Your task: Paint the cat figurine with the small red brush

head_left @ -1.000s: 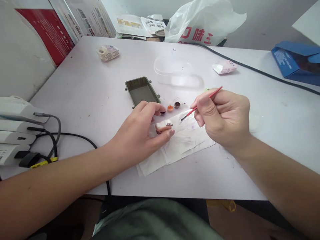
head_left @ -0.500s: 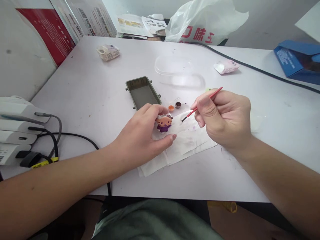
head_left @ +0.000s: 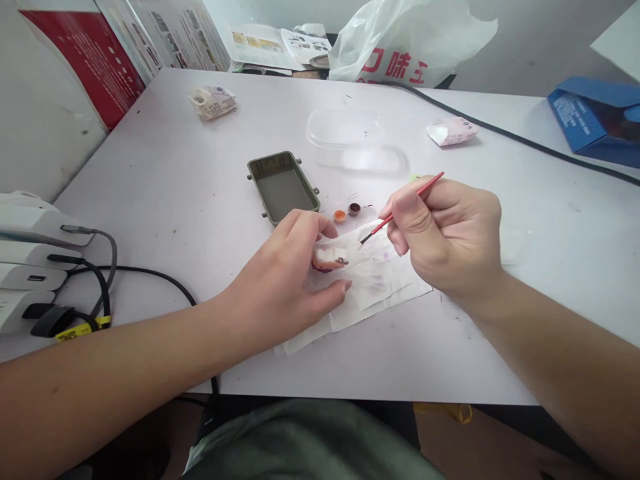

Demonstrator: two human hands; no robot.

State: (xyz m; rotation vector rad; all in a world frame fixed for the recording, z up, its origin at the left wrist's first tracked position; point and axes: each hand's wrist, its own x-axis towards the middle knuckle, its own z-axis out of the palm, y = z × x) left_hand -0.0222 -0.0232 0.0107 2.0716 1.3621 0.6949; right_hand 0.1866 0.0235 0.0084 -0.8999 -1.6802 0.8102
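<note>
In my left hand [head_left: 287,273] is a small painted figurine [head_left: 329,259], its orange edge and white unpainted side showing. The thumb is spread from it, and the fingers at its far side are partly hidden. My right hand [head_left: 447,233] pinches a thin red paintbrush [head_left: 383,225], whose dark bristles hang just above the tissue, to the right of the figurine. Under both hands lies a creased white tissue [head_left: 360,303] with faint purple stains. Beyond the figurine stand two little paint pots, one orange [head_left: 340,216] and one dark brown [head_left: 355,209].
A grey-green tray [head_left: 285,190] sits past my left hand. Farther back are a clear plastic container [head_left: 345,130] and two crumpled packets. Chargers with cables [head_left: 30,267] crowd the left edge; a black cable [head_left: 500,130] and a blue box [head_left: 590,120] occupy the back right.
My left hand has tipped the figurine, so its painted front has turned out of sight and its white side faces up. My right hand with the brush is nearly still.
</note>
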